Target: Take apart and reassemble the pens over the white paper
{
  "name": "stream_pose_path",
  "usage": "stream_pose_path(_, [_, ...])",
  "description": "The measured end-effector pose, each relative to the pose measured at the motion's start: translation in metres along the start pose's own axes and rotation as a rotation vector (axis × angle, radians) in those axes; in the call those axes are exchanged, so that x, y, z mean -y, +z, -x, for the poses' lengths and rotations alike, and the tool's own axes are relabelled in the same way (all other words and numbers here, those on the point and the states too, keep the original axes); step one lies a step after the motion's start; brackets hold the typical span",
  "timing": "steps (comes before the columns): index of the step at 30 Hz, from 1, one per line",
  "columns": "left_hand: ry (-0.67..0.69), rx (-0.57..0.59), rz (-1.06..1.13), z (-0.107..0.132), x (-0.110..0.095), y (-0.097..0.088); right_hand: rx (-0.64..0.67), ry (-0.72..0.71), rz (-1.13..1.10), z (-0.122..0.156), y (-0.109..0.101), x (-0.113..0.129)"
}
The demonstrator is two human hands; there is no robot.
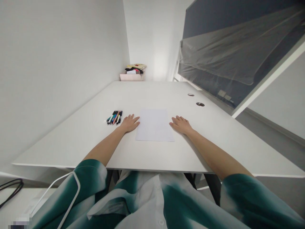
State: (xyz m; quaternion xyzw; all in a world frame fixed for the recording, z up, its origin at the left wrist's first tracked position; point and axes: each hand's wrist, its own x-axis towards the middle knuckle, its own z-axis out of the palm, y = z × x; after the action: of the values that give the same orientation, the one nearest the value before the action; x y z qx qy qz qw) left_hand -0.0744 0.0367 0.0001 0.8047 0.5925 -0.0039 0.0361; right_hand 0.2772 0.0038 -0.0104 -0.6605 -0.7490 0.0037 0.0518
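Observation:
A sheet of white paper (154,125) lies flat on the white table (152,156) in front of me. My left hand (130,123) rests palm down just left of the sheet, fingers spread, its thumb close to the paper's left edge. On the other side, my right hand (181,124) also lies palm down with fingers apart, its thumb near the right edge. Neither hand holds anything. Several pens (114,117) in mixed colours lie in a bunch to the left of my left hand, seemingly in clear wrapping.
At the table's far end stands a pale pink bin (132,77) filled with folded items. Two round cable holes (200,104) are set in the tabletop at right. A dark panel (221,44) under plastic film rises along the right side. A white cable (77,183) crosses my left sleeve.

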Motion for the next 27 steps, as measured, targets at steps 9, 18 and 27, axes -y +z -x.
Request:
stream_pose_path(9, [0.011, -0.018, -0.007, -0.0022, 0.0021, 0.0037, 0.004, 0.019, -0.008, 0.0007, -0.004, 0.003])
stream_pose_path(18, [0.009, -0.013, -0.01, -0.0006, 0.0011, 0.0007, 0.015, 0.018, -0.005, 0.0033, -0.008, 0.0062])
stream_pose_path(27, [0.006, -0.016, -0.014, -0.0003, 0.0009, 0.001, 0.015, 0.021, -0.002, 0.0026, -0.0062, 0.0039])
